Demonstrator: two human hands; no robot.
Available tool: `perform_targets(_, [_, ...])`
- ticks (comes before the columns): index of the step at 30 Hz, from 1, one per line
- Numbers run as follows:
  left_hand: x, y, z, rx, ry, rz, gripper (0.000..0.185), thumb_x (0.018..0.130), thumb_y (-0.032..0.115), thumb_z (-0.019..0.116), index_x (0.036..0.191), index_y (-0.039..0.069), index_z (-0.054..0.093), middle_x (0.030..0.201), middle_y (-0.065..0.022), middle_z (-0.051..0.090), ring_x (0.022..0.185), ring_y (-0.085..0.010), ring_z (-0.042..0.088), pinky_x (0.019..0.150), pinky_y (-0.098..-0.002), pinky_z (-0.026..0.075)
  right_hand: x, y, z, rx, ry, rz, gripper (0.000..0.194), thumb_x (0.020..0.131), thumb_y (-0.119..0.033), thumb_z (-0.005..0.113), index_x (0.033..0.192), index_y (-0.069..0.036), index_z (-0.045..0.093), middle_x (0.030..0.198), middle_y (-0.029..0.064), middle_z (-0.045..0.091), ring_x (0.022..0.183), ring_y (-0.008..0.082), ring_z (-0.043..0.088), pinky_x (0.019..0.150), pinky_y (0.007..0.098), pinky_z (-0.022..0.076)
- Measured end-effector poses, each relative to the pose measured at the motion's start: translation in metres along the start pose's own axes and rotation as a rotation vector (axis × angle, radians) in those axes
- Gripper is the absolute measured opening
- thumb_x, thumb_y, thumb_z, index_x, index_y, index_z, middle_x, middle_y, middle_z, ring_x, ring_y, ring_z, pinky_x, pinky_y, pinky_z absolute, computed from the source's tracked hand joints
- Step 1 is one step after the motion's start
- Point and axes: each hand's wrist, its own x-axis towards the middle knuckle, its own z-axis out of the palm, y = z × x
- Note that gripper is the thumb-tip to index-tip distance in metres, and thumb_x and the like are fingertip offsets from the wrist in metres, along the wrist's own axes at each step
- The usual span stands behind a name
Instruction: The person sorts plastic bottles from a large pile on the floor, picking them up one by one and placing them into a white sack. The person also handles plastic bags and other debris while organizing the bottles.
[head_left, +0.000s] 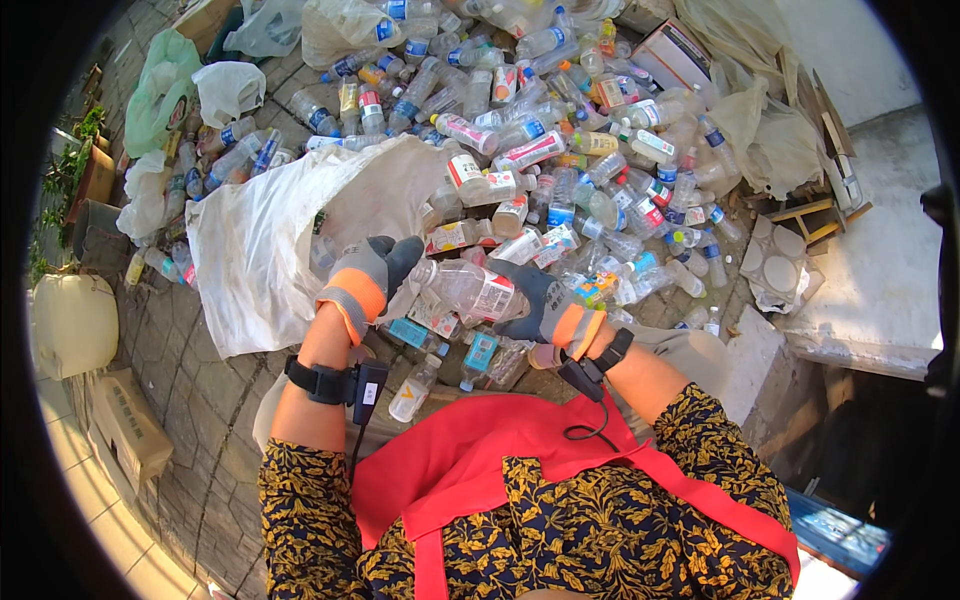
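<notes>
A clear plastic bottle with a red and white label lies sideways in my right hand, which grips its base end. Its neck points left, towards my left hand. That hand is closed at the lower lip of a large white plastic sack, with the lip bunched beside its fingers; the fingertips are partly hidden. The sack lies with its mouth facing right, and a few bottles show dimly inside. Both hands wear grey and dark gloves with orange cuffs.
A broad heap of empty plastic bottles spreads ahead on the paving. Several bottles, including an upright-looking one with a white label, lie near my knees. A pale jerrycan and a cardboard box stand left. Wooden pieces lean right.
</notes>
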Motion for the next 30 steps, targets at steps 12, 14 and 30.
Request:
perform_targets(12, [-0.008,0.003,-0.003,-0.261,0.146,0.053,0.051,0.08,0.049,0.06,0.095,0.0,0.059,0.062,-0.005,0.055,0.053,-0.0148,0.052,0.047,-0.0297,0.04,0.01,0.093,0.012,1.104,0.143,0.532,0.039,0.075,-0.019,0.072,0.108,-0.006,0.058,0.095,0.0065,0.064,0.08,0.0197,0.063,0.07,0.0336,0.0516])
perform_targets(14, [-0.008,0.003,-0.003,-0.292,0.161,0.033,0.049,0.08,0.049,0.061,0.089,0.001,0.059,0.061,-0.005,0.054,0.053,-0.0149,0.052,0.048,-0.0308,0.04,0.011,0.11,0.003,1.09,0.123,0.656,0.037,0.077,-0.021,0.07,0.109,-0.006,0.059,0.092,0.0076,0.065,0.073,0.0199,0.064,0.064,0.0336,0.0529])
perform_targets(30, [0.0,-0.017,0.0,-0.161,0.198,0.188,0.048,0.082,0.049,0.056,0.072,0.003,0.055,0.061,-0.0156,0.053,0.059,-0.0304,0.053,0.059,-0.0408,0.041,0.04,0.162,-0.064,0.639,0.005,0.99,0.081,0.067,-0.047,0.074,0.128,0.0,0.046,0.126,0.0152,0.051,0.097,0.0286,0.055,0.075,0.042,0.0464])
